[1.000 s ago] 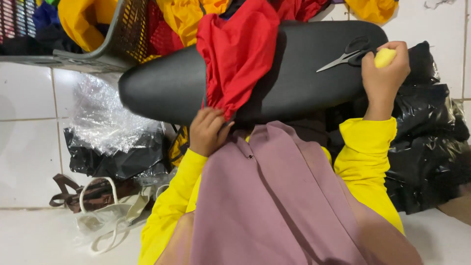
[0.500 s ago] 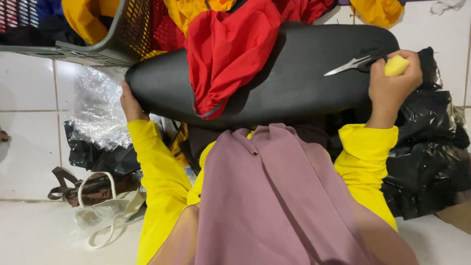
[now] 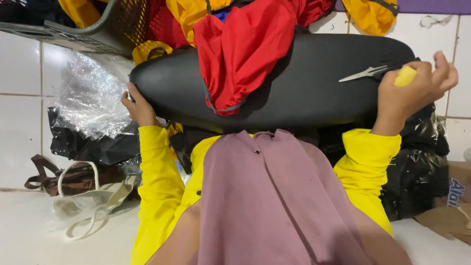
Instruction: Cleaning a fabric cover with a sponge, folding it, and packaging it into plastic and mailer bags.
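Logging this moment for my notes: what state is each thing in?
Black seat: lying across the lap, held at both ends.
Red cloth: crumpled, draped over the seat.
Scissors: closed, in the right hand.
Left hand: gripping the seat's end.
Basket: tilted, full of clothes.

Long black padded seat lies level, red cloth draped.

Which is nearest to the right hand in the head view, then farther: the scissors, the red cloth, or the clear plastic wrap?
From the right hand:
1. Scissors, just beside it, on the black seat's right end.
2. Red cloth, draped over the seat's middle.
3. Clear plastic wrap, far left, beyond the left hand.
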